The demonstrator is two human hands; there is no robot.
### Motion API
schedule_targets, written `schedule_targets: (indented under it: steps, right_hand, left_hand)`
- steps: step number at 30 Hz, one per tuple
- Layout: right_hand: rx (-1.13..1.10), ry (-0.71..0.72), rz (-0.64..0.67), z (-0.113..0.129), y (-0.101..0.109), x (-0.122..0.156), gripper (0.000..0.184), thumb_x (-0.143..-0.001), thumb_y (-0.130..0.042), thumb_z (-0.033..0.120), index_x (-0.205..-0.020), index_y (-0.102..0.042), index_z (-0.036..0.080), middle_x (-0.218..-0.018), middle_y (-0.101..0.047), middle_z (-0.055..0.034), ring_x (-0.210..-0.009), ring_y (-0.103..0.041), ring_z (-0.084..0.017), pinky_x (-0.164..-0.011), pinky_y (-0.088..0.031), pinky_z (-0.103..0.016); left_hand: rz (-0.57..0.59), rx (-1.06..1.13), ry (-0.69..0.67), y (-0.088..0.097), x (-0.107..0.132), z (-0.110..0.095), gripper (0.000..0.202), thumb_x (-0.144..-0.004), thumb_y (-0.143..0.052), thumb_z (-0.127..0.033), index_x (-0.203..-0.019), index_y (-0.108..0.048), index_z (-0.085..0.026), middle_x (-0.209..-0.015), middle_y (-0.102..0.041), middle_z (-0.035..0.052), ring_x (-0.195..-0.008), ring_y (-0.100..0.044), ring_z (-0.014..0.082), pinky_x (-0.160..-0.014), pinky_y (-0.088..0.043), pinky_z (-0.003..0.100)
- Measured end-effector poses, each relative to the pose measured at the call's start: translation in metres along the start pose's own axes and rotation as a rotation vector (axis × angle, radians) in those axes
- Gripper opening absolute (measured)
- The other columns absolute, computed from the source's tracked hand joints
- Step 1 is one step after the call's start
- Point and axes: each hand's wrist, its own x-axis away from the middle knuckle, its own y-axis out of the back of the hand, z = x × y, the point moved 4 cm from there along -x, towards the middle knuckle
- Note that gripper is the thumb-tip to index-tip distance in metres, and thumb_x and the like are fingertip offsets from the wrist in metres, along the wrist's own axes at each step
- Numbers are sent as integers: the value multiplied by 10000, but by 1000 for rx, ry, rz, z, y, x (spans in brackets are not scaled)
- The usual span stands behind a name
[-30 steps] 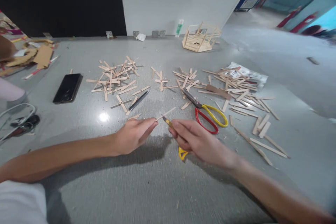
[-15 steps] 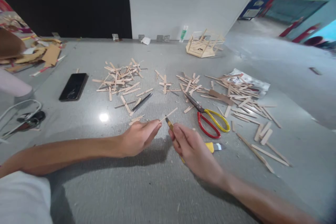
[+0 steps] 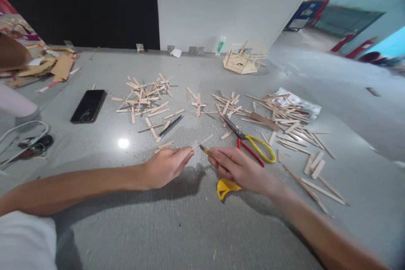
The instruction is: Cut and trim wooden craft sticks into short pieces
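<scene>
My left hand [image 3: 169, 166] is closed in a pinch on one end of a thin wooden craft stick [image 3: 205, 140], which points up and to the right. My right hand [image 3: 232, 166] is wrapped round a small craft knife [image 3: 205, 150] with a brass-yellow body. Its dark tip is at the stick, just off my left fingertips; whether it touches I cannot tell. Under my right hand lies a yellow-handled cutter [image 3: 226, 188], mostly covered. Scissors with one red and one yellow handle [image 3: 261, 148] rest just beyond that hand, partly hidden by it.
Loose craft sticks lie in piles at left [image 3: 145, 95] and right [image 3: 292, 118]. A black pen [image 3: 171, 125] and a phone [image 3: 88, 106] are on the left. At the back stand a stick-built frame [image 3: 242, 62] and a green-white tube [image 3: 220, 45]. A cable [image 3: 25, 124] lies far left.
My right hand has tilted, and the knife now lies flatter against the stick. The yellow handle of the cutter has come into sight below that hand, while its blade end is now hidden.
</scene>
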Motion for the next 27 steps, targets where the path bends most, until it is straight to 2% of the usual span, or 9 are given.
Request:
schedule_targets:
  steps: [1, 5, 8, 10, 12, 17, 19, 24, 27]
  right_hand:
    - [-29, -18, -41, -2, -13, 2, 524, -1040, -470, 675, -744, -507, 245, -551, -358, 83, -501, -283, -126, -477, -259, -272]
    - [43, 19, -279, -6, -49, 11, 500, -1090, -355, 632, -790, -477, 251, -567, -377, 75, -502, -339, -135, -489, -280, -279]
    - [234, 111, -418, -8, -56, 13, 479, -1108, -320, 563, -771, -465, 255, -557, -417, 62, -492, -392, -141, -509, -299, -290]
    - [333, 158, -437, -7, -53, 10, 443, -1110, -326, 500, -768, -463, 254, -548, -434, 59, -488, -413, -139, -527, -308, -292]
    - [355, 164, -380, -6, -47, 7, 417, -1108, -329, 456, -768, -458, 253, -537, -426, 65, -480, -407, -134, -531, -311, -290]
    - [285, 86, -101, -1, -22, 2, 418, -1116, -339, 466, -781, -463, 248, -559, -399, 74, -503, -378, -131, -507, -312, -279]
    - [326, 101, -16, 2, -13, 2, 411, -1110, -361, 445, -764, -461, 247, -572, -415, 69, -517, -379, -132, -519, -319, -283]
    - [494, 179, 10, 12, -2, 4, 391, -1093, -369, 380, -734, -456, 251, -604, -455, 42, -550, -417, -153, -568, -335, -318]
    - [467, 138, 109, 11, 6, 5, 404, -1100, -370, 424, -744, -467, 257, -607, -444, 39, -557, -421, -163, -558, -338, -323]
  left_hand:
    - [-13, -1, 28, 0, 1, 0, 293, -1143, -347, -223, -958, -567, -171, -638, -524, -57, -498, -437, 97, -525, -336, 234]
    - [-18, 31, 70, -3, 5, -3, 286, -1147, -330, -246, -951, -530, -190, -641, -480, -76, -498, -395, 90, -519, -322, 228]
    - [-21, 49, 89, -4, 8, -6, 277, -1146, -330, -249, -958, -526, -197, -630, -468, -85, -488, -378, 87, -509, -319, 223]
    - [-40, 48, 107, -4, 9, -5, 284, -1147, -333, -252, -948, -527, -198, -625, -463, -83, -489, -366, 88, -510, -310, 227]
    - [-58, 44, 120, -3, 10, -3, 289, -1146, -340, -255, -938, -531, -196, -633, -475, -75, -504, -370, 92, -520, -311, 229]
    - [-54, 51, 118, 2, 5, -2, 298, -1136, -377, -242, -905, -554, -179, -649, -504, -54, -538, -399, 99, -540, -315, 232]
    - [-42, 62, 125, 4, 2, -4, 315, -1133, -387, -231, -872, -555, -176, -642, -507, -51, -539, -413, 99, -540, -319, 230]
    - [10, 105, 132, 5, -3, -5, 380, -1140, -372, -248, -813, -549, -175, -608, -509, -54, -505, -432, 84, -535, -356, 210]
    - [64, 120, 107, 5, -5, -4, 404, -1149, -350, -288, -850, -591, -162, -642, -561, -27, -527, -470, 93, -541, -381, 212]
